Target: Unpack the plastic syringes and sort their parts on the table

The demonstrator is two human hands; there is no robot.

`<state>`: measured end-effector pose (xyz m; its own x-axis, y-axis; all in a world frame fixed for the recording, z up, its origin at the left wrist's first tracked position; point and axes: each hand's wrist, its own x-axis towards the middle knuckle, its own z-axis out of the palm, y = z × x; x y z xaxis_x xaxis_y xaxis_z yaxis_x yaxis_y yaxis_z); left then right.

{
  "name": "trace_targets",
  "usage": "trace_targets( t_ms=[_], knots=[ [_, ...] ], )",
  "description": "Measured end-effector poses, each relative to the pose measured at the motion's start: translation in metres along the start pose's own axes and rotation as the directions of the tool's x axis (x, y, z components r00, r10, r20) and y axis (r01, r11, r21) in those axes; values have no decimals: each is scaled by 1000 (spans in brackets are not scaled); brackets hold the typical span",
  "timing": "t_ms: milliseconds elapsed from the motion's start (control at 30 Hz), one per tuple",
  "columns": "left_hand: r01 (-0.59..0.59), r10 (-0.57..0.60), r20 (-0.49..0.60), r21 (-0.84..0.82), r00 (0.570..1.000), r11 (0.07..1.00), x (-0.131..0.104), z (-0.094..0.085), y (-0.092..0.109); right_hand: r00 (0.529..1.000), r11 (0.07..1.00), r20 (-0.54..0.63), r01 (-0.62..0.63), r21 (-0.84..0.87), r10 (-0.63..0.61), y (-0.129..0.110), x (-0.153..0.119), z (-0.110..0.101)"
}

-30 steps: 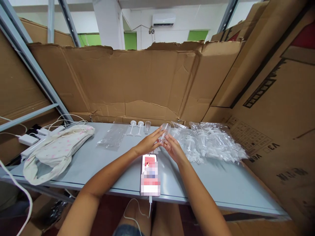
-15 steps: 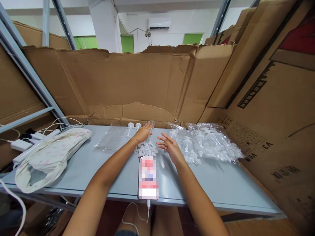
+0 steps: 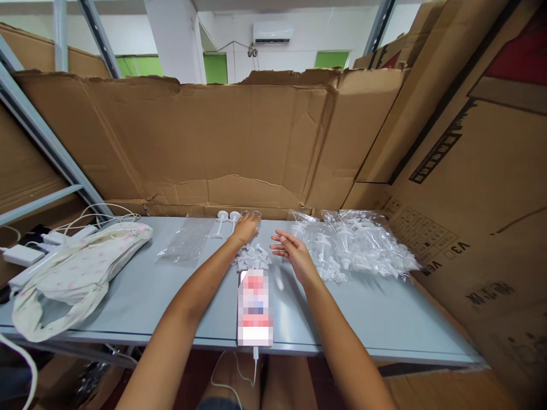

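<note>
My left hand reaches over clear plastic cylinders at the back of the table, its fingers spread against them; whether it grips one is hidden. Beside it on the left lie white plunger-like plastic pieces with round ends. Below that hand is a pile of small white plastic parts. My right hand hovers to the right of the pile, fingers apart and holding nothing. Nearest its far side are clear bags packed with white and clear plastic parts.
A phone with a cable lies at the front edge of the grey table. To the left are a flat clear bag, a white fabric bag and a power strip. Cardboard walls enclose the back and sides.
My left hand has drawn its fingers in slightly over the clear cylinders. My right hand stays nearly in place. The whole view has shifted a little.
</note>
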<state>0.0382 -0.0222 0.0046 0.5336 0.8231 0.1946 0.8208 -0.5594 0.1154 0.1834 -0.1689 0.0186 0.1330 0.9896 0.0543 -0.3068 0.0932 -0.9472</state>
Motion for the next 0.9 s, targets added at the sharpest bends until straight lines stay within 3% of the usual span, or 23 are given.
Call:
trace_targets(
  t_ms=[133, 233, 300, 367, 433, 533, 667, 800, 900],
  knots=[
    [9, -9, 2, 15, 1000, 1000, 0, 1, -1, 998, 994, -27, 51, -101, -54, 3, 3, -3],
    [17, -17, 10, 22, 1000, 1000, 0, 1, -1, 976, 913, -81, 158, -376, -202, 3, 7, -12],
    [20, -20, 14, 25, 1000, 1000, 0, 1, 0, 936, 729, -92, 200, -655, -340, 2, 8, -21],
    [25, -26, 15, 25, 1000, 999, 0, 0, 2, 902, 472, -102, 121, -873, -419, 0, 8, -30],
    [34, -35, 14, 24, 999, 999, 1, 0, 4, 893, 265, -160, -48, -963, -420, -2, 7, -36],
    [44, -44, 9, 18, 999, 999, 2, 0, 6, 894, 94, -269, -252, -963, -359, -2, 6, -40],
    [29, -29, -27, 9, 999, 1000, -1, -3, 15, 906, 8, -328, -338, -941, -266, 1, 7, -41],
    [-90, 84, -96, -68, 992, 994, -11, -7, 37, 917, -9, -313, -325, -946, -248, 3, 8, -42],
    [-143, 148, 6, -222, 989, 964, -20, -9, 58, 924, 11, -274, -282, -959, -268, 4, 8, -42]
  ],
)
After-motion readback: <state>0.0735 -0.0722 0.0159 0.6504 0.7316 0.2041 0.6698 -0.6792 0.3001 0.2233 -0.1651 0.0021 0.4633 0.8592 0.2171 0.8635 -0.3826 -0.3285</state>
